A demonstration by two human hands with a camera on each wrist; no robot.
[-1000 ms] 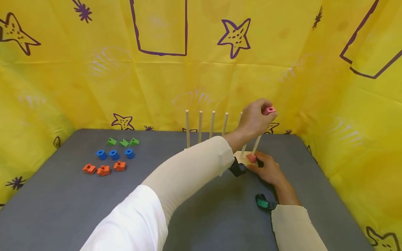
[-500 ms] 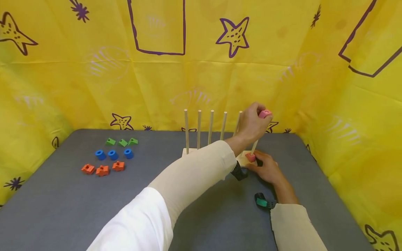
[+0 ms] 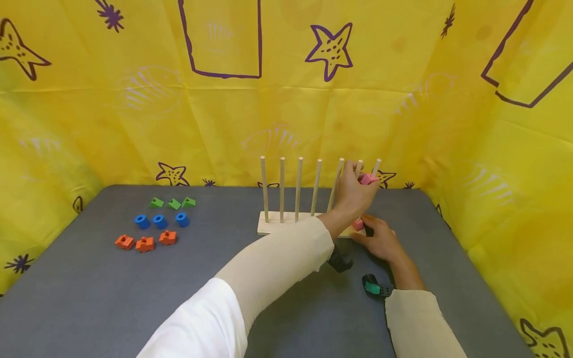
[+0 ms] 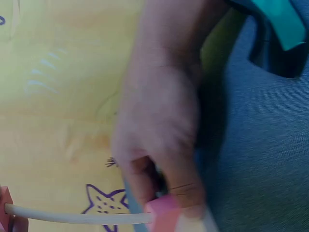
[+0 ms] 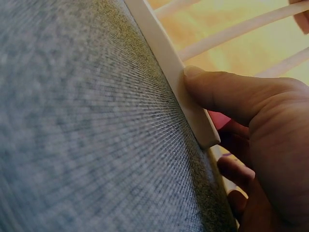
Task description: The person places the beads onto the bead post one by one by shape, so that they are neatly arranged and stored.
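My left hand [image 3: 353,191] pinches a pink block [image 3: 369,179] high on the rightmost peg [image 3: 377,164], whose tip shows above it. In the left wrist view this pink block [image 4: 5,208] sits on the peg at the left edge. A second pink block [image 3: 357,224] lies low on the same peg, against the wooden base [image 3: 264,227]. My right hand [image 3: 382,241] grips the base's right end. The right wrist view shows its thumb on the base's edge [image 5: 169,67], with the other fingers curled round behind. My left hand and forearm hide part of the base.
Several bare wooden pegs [image 3: 298,191] rise from the base. On the grey table [image 3: 89,298], at the left, lie green triangular blocks [image 3: 174,204], blue cylinders [image 3: 159,221] and orange notched blocks [image 3: 145,244]. A yellow patterned cloth [image 3: 215,124] stands behind and at the sides.
My left hand has come down and slightly left with the pink block; the peg's tip now shows above that block. My right hand has stayed at the base.
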